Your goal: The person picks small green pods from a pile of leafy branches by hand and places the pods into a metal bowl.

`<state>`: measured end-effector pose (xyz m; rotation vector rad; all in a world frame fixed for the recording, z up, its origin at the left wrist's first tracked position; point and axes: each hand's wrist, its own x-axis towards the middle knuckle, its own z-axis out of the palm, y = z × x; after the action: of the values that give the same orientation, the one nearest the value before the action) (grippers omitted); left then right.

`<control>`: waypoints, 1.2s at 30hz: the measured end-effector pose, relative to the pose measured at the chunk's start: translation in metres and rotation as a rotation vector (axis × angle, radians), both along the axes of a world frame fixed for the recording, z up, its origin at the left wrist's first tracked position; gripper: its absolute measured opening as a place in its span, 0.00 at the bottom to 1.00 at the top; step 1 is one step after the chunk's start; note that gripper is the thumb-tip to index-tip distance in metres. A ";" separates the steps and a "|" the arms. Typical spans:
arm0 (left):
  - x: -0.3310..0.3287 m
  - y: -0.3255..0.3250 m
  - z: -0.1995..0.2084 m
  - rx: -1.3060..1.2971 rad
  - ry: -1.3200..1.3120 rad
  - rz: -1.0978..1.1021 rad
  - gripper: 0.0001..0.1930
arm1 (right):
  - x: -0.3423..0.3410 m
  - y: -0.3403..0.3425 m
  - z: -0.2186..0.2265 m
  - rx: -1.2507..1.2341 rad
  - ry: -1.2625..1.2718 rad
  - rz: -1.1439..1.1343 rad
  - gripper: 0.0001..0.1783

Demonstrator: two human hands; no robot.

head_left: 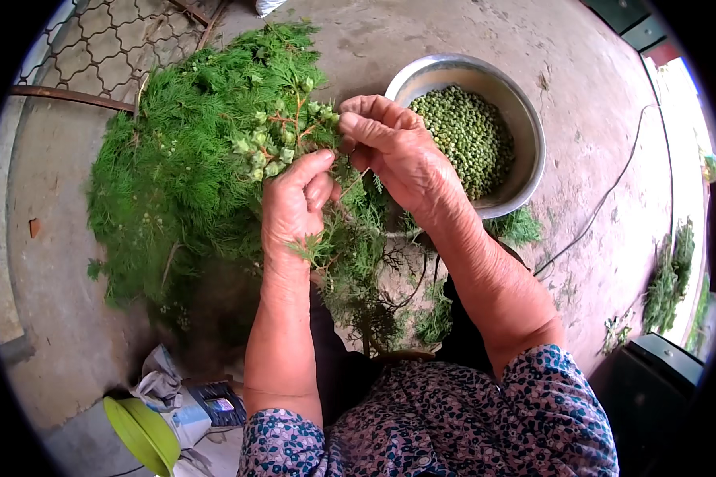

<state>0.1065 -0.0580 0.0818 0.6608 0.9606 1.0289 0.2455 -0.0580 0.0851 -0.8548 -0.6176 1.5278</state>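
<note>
My left hand (293,203) is closed around the stem of a conifer sprig, thumb against bent fingers. Pale green seed cones (264,151) cluster on the sprig's reddish twigs, just beyond that thumb. Close by on the right, my right hand (394,147) has its thumb and forefinger pinched together at the sprig's edge; what lies between the tips is hidden. Some feathery green foliage (314,248) hangs past my left wrist. Behind my right hand stands a round metal basin (533,159), part full of small green cones (463,135).
A big heap of cut conifer branches (175,151) covers the floor at left, against a metal grille (95,48). More sprigs lie before my lap. A yellow-green basin (142,433) and bags sit at lower left. A thin cable (612,187) crosses the concrete at right.
</note>
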 end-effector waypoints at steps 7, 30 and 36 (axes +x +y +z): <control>0.002 -0.002 0.006 0.069 0.104 -0.080 0.05 | -0.006 0.003 0.002 -0.015 -0.134 -0.064 0.08; 0.002 0.000 0.002 -0.013 0.130 0.268 0.08 | -0.011 -0.004 0.010 0.030 -0.345 -0.043 0.07; 0.007 -0.001 0.017 -0.152 0.045 0.173 0.08 | -0.007 -0.008 0.003 -0.103 0.141 0.053 0.09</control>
<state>0.1133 -0.0593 0.0988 0.4821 1.1384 1.0839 0.2382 -0.0658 0.0884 -0.8052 -0.4648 1.6638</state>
